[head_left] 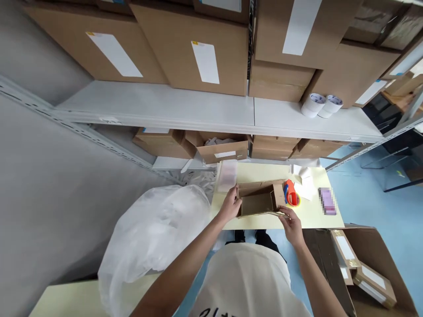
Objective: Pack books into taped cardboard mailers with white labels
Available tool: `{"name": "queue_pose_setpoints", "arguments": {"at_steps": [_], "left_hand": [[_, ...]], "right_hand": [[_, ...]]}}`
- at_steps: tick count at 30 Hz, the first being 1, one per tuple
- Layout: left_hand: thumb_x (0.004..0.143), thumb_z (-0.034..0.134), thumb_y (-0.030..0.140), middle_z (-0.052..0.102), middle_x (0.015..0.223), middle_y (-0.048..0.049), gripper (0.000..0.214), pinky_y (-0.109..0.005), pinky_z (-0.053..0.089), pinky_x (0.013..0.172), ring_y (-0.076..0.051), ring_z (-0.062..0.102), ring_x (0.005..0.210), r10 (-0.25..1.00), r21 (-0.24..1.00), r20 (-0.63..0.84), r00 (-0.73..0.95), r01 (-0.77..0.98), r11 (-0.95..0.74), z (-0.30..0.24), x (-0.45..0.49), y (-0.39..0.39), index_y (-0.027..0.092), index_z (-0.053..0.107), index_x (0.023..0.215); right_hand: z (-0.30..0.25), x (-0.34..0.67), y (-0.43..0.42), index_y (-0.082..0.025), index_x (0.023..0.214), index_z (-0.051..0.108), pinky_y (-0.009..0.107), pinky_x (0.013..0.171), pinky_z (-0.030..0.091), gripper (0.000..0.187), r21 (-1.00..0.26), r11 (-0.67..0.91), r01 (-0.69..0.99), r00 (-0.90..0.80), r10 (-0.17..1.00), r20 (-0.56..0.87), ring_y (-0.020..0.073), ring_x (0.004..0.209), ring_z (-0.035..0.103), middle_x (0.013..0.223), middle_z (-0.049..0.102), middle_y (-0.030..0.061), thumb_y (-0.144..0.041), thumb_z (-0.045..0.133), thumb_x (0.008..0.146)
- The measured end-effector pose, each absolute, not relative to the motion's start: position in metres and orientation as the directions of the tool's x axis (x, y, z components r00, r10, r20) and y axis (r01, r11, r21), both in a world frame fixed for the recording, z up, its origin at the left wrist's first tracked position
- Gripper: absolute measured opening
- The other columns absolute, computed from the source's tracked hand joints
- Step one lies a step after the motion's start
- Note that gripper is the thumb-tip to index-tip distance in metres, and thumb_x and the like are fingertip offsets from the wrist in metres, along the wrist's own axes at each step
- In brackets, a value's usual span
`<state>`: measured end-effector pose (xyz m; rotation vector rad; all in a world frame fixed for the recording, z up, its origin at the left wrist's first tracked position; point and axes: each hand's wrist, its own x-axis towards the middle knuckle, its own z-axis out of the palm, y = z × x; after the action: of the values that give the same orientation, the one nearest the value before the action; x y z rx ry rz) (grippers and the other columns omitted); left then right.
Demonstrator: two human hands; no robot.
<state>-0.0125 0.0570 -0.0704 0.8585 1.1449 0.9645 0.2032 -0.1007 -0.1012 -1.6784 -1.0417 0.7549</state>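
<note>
An open cardboard box (257,203) is held between my two hands over the pale yellow table. My left hand (230,205) grips its left end, thumb on the near side. At the near right corner, my right hand (291,223) pinches a cardboard flap between thumb and fingers. The inside of the box looks bare brown. Just right of it lies a red tape dispenser (291,193) with a yellow-edged roll and a blue part, close to the box's right end.
White papers (306,185) and a blurred purple item (327,201) lie on the table (280,223). A large carton (370,237) at the right holds several small boxes. Plastic wrap (155,233) bulges at the left. Shelves (198,105) ahead carry cartons and tape rolls (313,105).
</note>
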Motion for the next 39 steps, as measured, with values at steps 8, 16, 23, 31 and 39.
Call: {"name": "queue_pose_setpoints", "arguments": {"at_steps": [8,16,23,31,39], "left_hand": [[0.06,0.084,0.026,0.071,0.089,-0.0063,0.053,-0.04,0.045,0.098,-0.027,0.065,0.097,0.972,0.986,-0.162,0.168,-0.003,0.165,-0.065,-0.02,0.051,0.024,0.065,0.11],[0.038,0.093,0.036,0.064,0.127,-0.0126,0.063,-0.05,0.027,0.115,-0.041,0.047,0.129,0.882,0.981,-0.037,0.47,0.185,-0.057,-0.077,-0.056,0.032,0.026,0.074,0.098],[0.069,0.076,0.033,0.068,0.102,-0.0089,0.027,-0.041,0.049,0.095,-0.027,0.064,0.101,0.969,0.974,-0.003,0.249,0.219,-0.053,-0.113,-0.041,0.039,0.026,0.068,0.094],[0.085,0.056,0.023,0.045,0.141,-0.0099,0.053,-0.036,0.051,0.096,-0.022,0.057,0.118,0.915,0.888,0.068,0.397,0.395,-0.237,-0.144,-0.043,0.048,0.027,0.042,0.137],[0.084,0.051,0.014,0.037,0.152,-0.0138,0.06,-0.039,0.034,0.114,-0.025,0.033,0.142,0.787,0.71,-0.078,0.612,0.589,-0.387,-0.153,-0.029,0.061,0.017,0.041,0.143]], "right_hand": [[-0.094,0.217,-0.079,-0.025,0.111,0.065,0.037,0.065,0.06,0.042,-0.934,-0.255,0.252,0.257,0.948,-0.189,0.0279,0.102,0.066,0.122,0.065,0.0126,-0.049,0.067,0.077],[-0.087,0.228,-0.07,-0.027,0.111,0.061,0.044,0.088,0.051,0.029,-0.823,-0.099,0.559,0.074,0.995,-0.07,0.0263,0.101,0.063,0.106,0.069,0.008,-0.045,0.051,0.091],[-0.111,0.223,-0.056,-0.019,0.127,0.05,0.05,0.089,0.049,0.047,-0.773,-0.179,0.608,0.438,0.888,0.139,0.0315,0.106,0.055,0.114,0.057,0.0163,-0.042,0.054,0.086],[-0.124,0.228,-0.059,-0.026,0.145,0.036,0.047,0.103,0.042,0.063,-0.643,-0.146,0.752,0.231,0.972,0.049,0.0308,0.142,0.03,0.152,0.03,0.0141,-0.038,0.055,0.086],[-0.165,0.21,-0.081,-0.032,0.152,0.018,0.038,0.082,0.054,0.082,-0.586,-0.256,0.769,0.277,0.959,-0.056,0.0305,0.131,0.048,0.153,0.032,0.0133,-0.026,0.058,0.08]]}}
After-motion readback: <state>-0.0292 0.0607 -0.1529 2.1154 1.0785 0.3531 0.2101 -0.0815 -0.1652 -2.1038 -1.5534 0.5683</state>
